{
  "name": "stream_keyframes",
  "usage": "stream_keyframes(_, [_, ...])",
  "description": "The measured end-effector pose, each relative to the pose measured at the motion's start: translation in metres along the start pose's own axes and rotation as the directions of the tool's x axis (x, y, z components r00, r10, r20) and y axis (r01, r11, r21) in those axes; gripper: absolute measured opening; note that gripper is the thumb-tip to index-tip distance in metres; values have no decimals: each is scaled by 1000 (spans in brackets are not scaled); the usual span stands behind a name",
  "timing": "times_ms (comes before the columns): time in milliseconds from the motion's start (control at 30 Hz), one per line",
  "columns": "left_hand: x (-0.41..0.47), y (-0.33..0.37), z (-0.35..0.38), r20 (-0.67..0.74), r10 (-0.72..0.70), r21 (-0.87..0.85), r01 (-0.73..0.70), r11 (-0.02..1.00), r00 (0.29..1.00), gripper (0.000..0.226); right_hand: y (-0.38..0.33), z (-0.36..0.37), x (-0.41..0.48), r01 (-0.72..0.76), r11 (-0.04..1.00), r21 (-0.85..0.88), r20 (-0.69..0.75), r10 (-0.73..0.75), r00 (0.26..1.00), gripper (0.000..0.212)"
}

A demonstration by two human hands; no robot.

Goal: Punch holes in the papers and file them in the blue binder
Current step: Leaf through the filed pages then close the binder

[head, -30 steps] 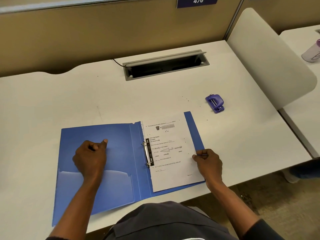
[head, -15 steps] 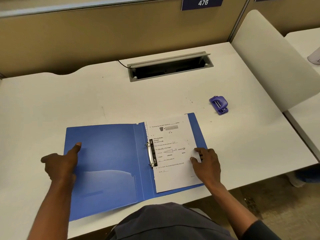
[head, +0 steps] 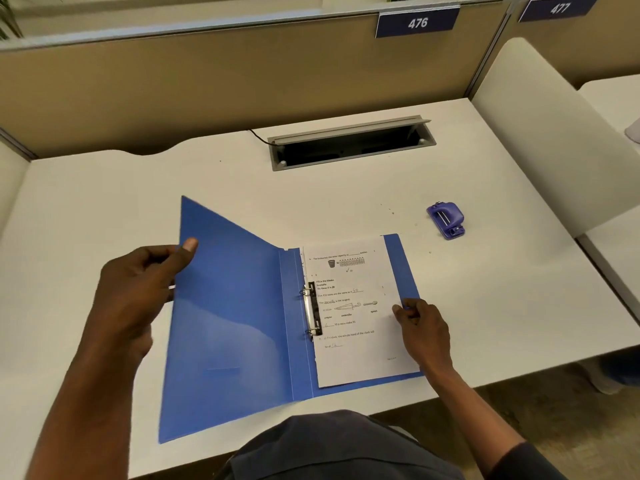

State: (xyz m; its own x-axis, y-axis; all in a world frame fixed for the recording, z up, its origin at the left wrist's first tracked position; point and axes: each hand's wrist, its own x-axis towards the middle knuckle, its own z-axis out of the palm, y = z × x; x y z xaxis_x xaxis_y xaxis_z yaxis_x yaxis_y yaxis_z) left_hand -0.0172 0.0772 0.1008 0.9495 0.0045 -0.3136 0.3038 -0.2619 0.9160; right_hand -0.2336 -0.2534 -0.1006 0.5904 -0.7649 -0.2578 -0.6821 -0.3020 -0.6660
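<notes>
Since a moment ago, my left hand (head: pixel 138 292) has gone from lying flat to lifting the binder's front cover (head: pixel 228 306), fingers gripping its outer edge. On the white tabletop (head: pixel 104 202) the blue binder (head: pixel 401 271) lies open, papers (head: pixel 353 313) on its rings (head: pixel 309 311). My right hand (head: pixel 424 323) pinches the page's edge. Off right sits the purple hole punch (head: pixel 446 220).

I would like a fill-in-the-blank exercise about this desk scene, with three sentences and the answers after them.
1. The left hand lifts the binder's ____ cover.
2. The paper sits on the metal ____ of the binder.
3. The purple hole punch lies on the desk, to the ____ of the binder.

Missing words: left; rings; right
</notes>
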Motion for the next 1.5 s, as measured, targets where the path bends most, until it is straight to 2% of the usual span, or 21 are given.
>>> stream_keyframes(233, [-27, 0, 68, 238, 103, -69, -89, 994, 966, 47, 4, -9, 7, 0, 999, 36, 57, -2, 998, 36])
stream_keyframes(300, [-33, -8, 87, 288, 96, -51, -85, 995, 953, 49, 3, -17, 6, -15, 993, 121, 94, 4, 996, 31])
stream_keyframes(367, [-36, -21, 101, 325, 91, -20, -89, 996, 941, 50, 1, -25, 3, -45, 960, 278, 135, 7, 991, 27])
stream_keyframes(433, [-36, -37, 110, 350, 104, 49, -129, 990, 931, 46, 0, -32, 2, -85, 901, 425, 174, 11, 985, 37])
stream_keyframes(533, [-35, -66, 122, 384, 103, 191, -188, 963, 917, 41, 4, -41, 2, -133, 822, 554, 214, 14, 977, 79])
stream_keyframes(600, [-35, -83, 127, 429, 93, 249, -217, 944, 898, 47, 6, -46, 2, -131, 796, 591, 216, 0, 976, 77])
stream_keyframes(667, [-34, -101, 131, 489, 131, 311, -313, 898, 863, 55, 10, -50, 3, -134, 785, 604, 223, -5, 975, 72])
stream_keyframes(767, [-32, -122, 129, 593, 165, 423, -479, 769, 788, 75, 14, -52, 4, -140, 766, 627, 248, -26, 968, 86])
stream_keyframes(833, [-31, -133, 127, 689, 189, 450, -618, 645, 700, 81, 16, -57, 3, -109, 755, 647, 251, -76, 965, 91])
stream_keyframes(867, [-31, -140, 126, 731, 187, 470, -683, 559, 657, 81, 17, -58, 4, -85, 761, 644, 254, -107, 961, 87])
stream_keyframes(933, [-32, -148, 126, 780, 169, 492, -758, 428, 602, 82, 18, -62, 4, -3, 812, 583, 240, -169, 956, 72])
stream_keyframes(967, [-32, -152, 125, 788, 168, 489, -769, 411, 592, 84, 18, -63, 5, 52, 852, 521, 232, -200, 952, 69])
stream_keyframes(1033, [-31, -157, 124, 800, 163, 465, -768, 440, 578, 88, 19, -61, 6, 184, 910, 372, 233, -284, 930, 71])
stream_keyframes(1100, [-28, -159, 122, 800, 160, 441, -747, 498, 578, 91, 23, -54, 5, 333, 921, 202, 254, -377, 891, 72])
stream_keyframes(1200, [-26, -159, 118, 795, 173, 423, -736, 529, 582, 91, 34, -35, 7, 534, 845, -31, 276, -506, 817, 77])
stream_keyframes(1267, [-22, -161, 117, 795, 191, 414, -746, 522, 576, 90, 40, -22, 5, 611, 774, -169, 305, -548, 779, 85])
stream_keyframes(1500, [-2, -164, 104, 789, 225, 376, -739, 559, 572, 89, 30, -1, -1, 660, 662, -356, 430, -511, 744, 95])
